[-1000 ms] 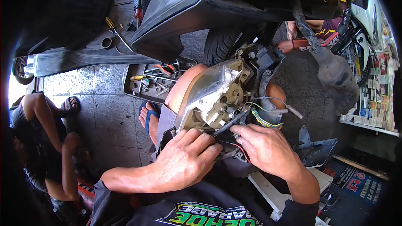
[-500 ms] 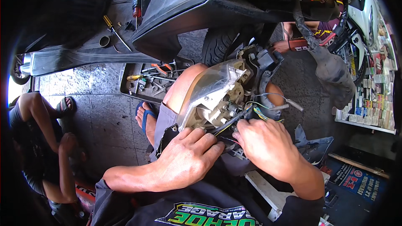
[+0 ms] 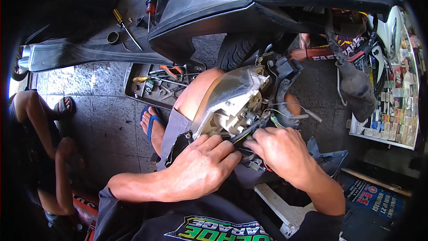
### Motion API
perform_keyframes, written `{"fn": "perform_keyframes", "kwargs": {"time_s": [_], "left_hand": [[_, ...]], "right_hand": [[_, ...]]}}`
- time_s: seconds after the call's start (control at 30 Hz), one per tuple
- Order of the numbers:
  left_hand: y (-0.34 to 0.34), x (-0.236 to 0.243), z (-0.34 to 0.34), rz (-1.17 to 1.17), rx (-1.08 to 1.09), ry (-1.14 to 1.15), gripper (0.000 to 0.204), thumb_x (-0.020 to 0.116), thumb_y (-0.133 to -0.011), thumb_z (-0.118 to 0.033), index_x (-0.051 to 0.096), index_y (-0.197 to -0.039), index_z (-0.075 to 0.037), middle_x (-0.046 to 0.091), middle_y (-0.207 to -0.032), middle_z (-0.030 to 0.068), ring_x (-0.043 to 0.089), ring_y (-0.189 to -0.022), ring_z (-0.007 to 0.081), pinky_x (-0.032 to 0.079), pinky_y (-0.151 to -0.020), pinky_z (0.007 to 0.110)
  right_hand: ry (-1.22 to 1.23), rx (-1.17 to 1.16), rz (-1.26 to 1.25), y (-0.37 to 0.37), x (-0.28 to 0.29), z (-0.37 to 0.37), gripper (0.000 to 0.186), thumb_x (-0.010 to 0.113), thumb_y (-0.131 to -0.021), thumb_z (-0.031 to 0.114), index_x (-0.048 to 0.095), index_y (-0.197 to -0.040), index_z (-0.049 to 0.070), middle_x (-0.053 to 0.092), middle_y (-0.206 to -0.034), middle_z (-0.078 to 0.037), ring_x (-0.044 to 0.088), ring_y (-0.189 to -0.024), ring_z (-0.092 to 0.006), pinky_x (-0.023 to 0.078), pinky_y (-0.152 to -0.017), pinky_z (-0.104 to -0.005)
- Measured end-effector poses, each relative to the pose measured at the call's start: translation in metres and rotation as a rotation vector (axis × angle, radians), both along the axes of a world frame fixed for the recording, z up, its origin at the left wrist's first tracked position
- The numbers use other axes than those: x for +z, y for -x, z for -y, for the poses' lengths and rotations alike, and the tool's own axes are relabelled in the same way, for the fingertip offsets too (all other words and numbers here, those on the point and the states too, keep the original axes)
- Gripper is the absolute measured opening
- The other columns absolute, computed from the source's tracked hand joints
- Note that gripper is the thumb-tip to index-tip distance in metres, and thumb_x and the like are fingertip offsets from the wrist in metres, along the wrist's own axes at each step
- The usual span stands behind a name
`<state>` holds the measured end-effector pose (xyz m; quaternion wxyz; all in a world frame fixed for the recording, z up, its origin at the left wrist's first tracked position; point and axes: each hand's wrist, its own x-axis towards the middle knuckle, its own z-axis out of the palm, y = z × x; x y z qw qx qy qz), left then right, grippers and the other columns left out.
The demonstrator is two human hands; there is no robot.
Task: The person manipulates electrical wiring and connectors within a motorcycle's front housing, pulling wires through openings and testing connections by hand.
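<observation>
A scooter headlight unit [image 3: 232,98] with a clear lens and grey back rests on my lap against my knee. My left hand [image 3: 200,169] grips its lower rear edge, fingers curled over the housing. My right hand [image 3: 281,151] pinches a black cable [image 3: 249,129] with coloured wires at the back of the unit. Loose thin wires [image 3: 290,109] trail off to the right of the lamp.
A black scooter body panel [image 3: 232,13] hangs overhead. A metal tool tray [image 3: 156,85] with pliers and screwdrivers lies on the tiled floor beside my sandalled foot [image 3: 151,127]. Another person [image 3: 40,120] sits at the left. Shelves of small boxes [image 3: 397,107] stand at the right.
My right hand has slid left and up onto the cable at the lamp's back. My left hand stays clamped on the housing.
</observation>
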<state>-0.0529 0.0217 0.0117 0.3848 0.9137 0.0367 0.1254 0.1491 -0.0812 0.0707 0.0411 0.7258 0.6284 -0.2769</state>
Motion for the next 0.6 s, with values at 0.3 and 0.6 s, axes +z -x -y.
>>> {"fn": "perform_keyframes", "kwargs": {"time_s": [0.3,0.6], "left_hand": [[-0.001,0.000,-0.001,0.001,-0.015,-0.003,0.029,0.067,-0.079,-0.015,0.069,-0.106,-0.002,0.060,-0.092,0.0073,0.061,-0.088,0.0238,0.048,-0.077,0.036],[-0.002,-0.003,0.000,0.024,-0.028,-0.043,0.031,0.068,-0.080,-0.015,0.069,-0.108,-0.001,0.060,-0.093,0.0071,0.061,-0.089,0.0233,0.048,-0.077,0.036]], "right_hand": [[0.024,-0.094,-0.071,-0.003,0.004,-0.003,0.023,0.063,-0.097,0.017,0.065,-0.084,-0.001,0.067,-0.070,-0.025,0.070,-0.068,-0.0440,0.056,-0.065,-0.0537],[0.084,-0.193,-0.133,-0.011,0.001,-0.019,0.027,0.068,-0.093,0.019,0.072,-0.078,-0.003,0.067,-0.072,-0.028,0.070,-0.073,-0.0457,0.056,-0.072,-0.0530]]}}
